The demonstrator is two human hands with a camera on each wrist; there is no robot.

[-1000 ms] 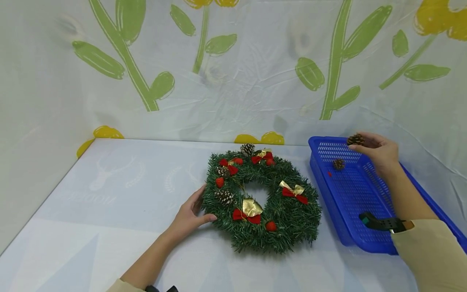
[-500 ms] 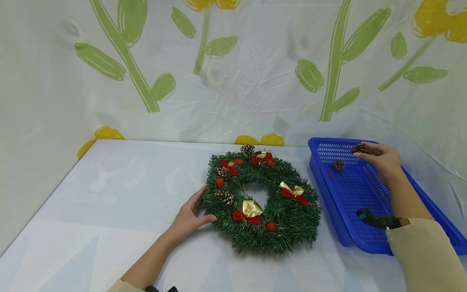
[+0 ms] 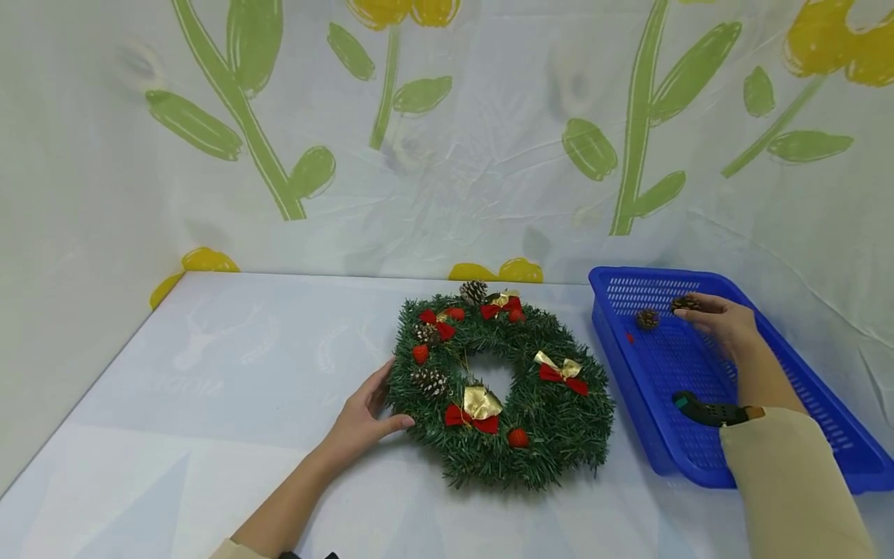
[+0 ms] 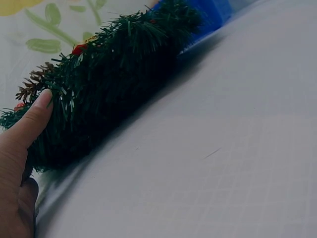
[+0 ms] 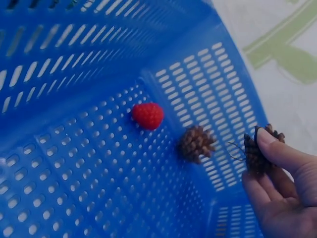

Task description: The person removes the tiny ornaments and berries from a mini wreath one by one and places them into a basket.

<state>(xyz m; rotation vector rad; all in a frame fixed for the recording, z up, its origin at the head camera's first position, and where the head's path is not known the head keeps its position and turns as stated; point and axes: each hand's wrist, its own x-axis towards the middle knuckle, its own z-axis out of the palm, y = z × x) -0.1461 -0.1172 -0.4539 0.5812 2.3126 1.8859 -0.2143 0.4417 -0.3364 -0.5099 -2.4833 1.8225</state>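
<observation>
A green wreath (image 3: 566, 435) lies on the table, trimmed with red-and-gold bows (image 3: 563, 373), red berries (image 3: 518, 438) and several frosted pine cones (image 3: 429, 381). My left hand (image 3: 359, 423) holds its left rim, the thumb (image 4: 35, 118) against the greenery; some fingers are hidden. Over the far part of a blue basket (image 3: 632, 388), my right hand (image 3: 729, 326) pinches a brown pine cone (image 5: 257, 153) between thumb and fingers. A thin wire loop sticks out from that cone. Below it in the basket are another pine cone (image 5: 196, 144) and a red berry (image 5: 147, 116).
The basket stands right of the wreath, a narrow gap between them. A white cloth (image 3: 447, 171) with printed plants hangs behind the white table (image 3: 209, 435) and at its sides. My right wrist wears a dark strap (image 3: 712, 411).
My right hand has lowered toward the inside of the basket and come slightly nearer, still pinching the pine cone. The left hand and the wreath have stayed in place.
</observation>
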